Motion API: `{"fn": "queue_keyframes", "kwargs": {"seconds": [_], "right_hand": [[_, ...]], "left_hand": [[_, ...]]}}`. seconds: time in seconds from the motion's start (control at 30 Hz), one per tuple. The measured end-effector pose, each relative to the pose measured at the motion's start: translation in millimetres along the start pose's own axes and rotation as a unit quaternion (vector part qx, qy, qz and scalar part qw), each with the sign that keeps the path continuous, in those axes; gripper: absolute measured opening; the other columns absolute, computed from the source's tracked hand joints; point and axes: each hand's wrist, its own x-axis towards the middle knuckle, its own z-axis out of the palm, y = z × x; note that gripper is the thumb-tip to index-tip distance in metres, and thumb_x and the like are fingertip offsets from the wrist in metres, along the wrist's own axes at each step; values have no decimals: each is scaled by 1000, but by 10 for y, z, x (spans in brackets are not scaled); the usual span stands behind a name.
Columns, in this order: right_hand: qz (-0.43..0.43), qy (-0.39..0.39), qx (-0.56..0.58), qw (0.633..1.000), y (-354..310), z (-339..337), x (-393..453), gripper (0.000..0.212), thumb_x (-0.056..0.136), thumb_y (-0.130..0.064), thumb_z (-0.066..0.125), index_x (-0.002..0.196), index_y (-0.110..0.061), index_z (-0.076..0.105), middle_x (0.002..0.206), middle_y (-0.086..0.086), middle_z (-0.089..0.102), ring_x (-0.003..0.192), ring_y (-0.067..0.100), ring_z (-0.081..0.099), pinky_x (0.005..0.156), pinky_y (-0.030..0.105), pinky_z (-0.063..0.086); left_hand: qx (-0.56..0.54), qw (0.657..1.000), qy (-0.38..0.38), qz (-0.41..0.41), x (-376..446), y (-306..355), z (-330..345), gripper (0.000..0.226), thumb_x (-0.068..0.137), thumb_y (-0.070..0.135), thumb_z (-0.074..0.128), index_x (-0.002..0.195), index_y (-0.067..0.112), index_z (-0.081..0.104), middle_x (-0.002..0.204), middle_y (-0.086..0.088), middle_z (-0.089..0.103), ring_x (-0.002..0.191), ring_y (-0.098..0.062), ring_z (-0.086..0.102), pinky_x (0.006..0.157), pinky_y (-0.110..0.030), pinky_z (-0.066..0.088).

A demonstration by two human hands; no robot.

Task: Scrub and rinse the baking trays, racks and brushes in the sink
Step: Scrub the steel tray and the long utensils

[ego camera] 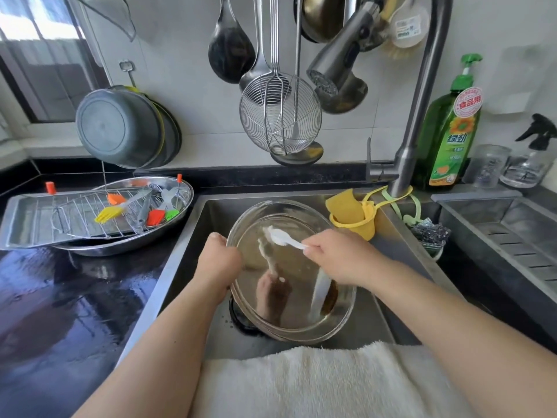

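Here, inside the sink (193, 224), an oval steel tray (301, 315) stands tilted on its lower edge. The left hand (218, 263) grips its left rim, fingers curled over it. The right hand (337, 256) pinches a white brush (281, 238), its head against the tray's upper inside. On the counter (60, 297) by the sink's left edge, another oval tray (184, 194) holds a flat baking tray (21, 224), a wire rack (81, 212) and coloured silicone brushes (110, 213).
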Motion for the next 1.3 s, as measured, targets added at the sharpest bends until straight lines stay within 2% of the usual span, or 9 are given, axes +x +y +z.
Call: {"fn": "queue_keyframes", "kwargs": {"seconds": [0.13, 0.3, 0.43, 0.6, 0.77, 0.9, 1.03, 1.2, 1.3], "right_hand": [[-60, 17, -82, 995, -88, -20, 52, 40, 108, -39, 39, 147, -48, 45, 126, -1, 65, 107, 29, 62, 82, 42, 53], [-89, -8, -33, 995, -143, 234, -29, 34, 107, -46, 39, 137, -62, 45, 95, -4, 63, 82, 25, 63, 68, 42, 53], [10, 79, -97, 992, 82, 197, 208, 44, 105, -33, 49, 144, -54, 44, 110, -1, 65, 88, 23, 62, 66, 35, 47], [-111, -40, 45, 992, -105, 416, 7, 42, 104, -35, 51, 140, -55, 48, 115, -6, 69, 102, 21, 63, 93, 37, 52], [6, 66, 47, 997, 115, 321, 293, 37, 105, -33, 51, 133, -57, 56, 114, -4, 71, 92, 21, 66, 80, 37, 56], [-126, -87, 71, 986, -100, 400, -71, 36, 105, -38, 51, 132, -62, 53, 94, -21, 62, 102, 15, 60, 90, 33, 49], [14, 75, -50, 996, 128, 304, 286, 49, 106, -25, 50, 140, -59, 46, 106, -10, 59, 94, 18, 56, 66, 29, 44], [-137, -56, 46, 988, -80, 478, 22, 39, 107, -34, 46, 140, -53, 50, 92, -9, 52, 93, 17, 53, 78, 27, 46], [11, 41, -46, 998, 139, 352, 310, 48, 107, -23, 45, 146, -50, 45, 105, -7, 54, 100, 21, 54, 70, 25, 42]], "left_hand": [[-20, 999, -49, 1, -81, 63, -7, 19, 84, -8, 51, 79, 5, 63, 71, -12, 65, 61, -26, 61, 53, -30, 45], [-59, 993, -99, 30, -136, 74, -4, 25, 99, 15, 58, 84, 8, 77, 80, -9, 77, 74, -28, 73, 70, -35, 55], [-65, 993, -86, 54, -174, 104, 77, 29, 105, 29, 50, 101, 19, 77, 96, -10, 80, 94, -32, 76, 90, -49, 60], [-83, 992, -69, 62, -165, 91, 62, 31, 109, 25, 45, 103, 21, 75, 90, -6, 79, 84, -25, 74, 85, -44, 61], [-72, 991, -77, 79, -245, 119, 96, 31, 107, 27, 45, 105, 29, 76, 91, 5, 79, 90, -18, 75, 91, -41, 59], [-84, 991, -62, 88, -216, 105, 39, 29, 103, 34, 47, 105, 35, 76, 93, 2, 80, 92, -25, 76, 95, -52, 58], [-63, 991, -70, 91, -253, 118, 72, 31, 96, 40, 47, 107, 38, 76, 96, 4, 80, 96, -24, 75, 96, -50, 57], [-62, 994, -47, 75, -218, 81, 44, 29, 105, 29, 46, 108, 28, 75, 92, 2, 79, 95, -24, 74, 97, -46, 56], [-49, 994, -49, 85, -253, 119, 72, 33, 101, 34, 44, 113, 36, 74, 99, 6, 78, 97, -21, 73, 98, -48, 56]]}}
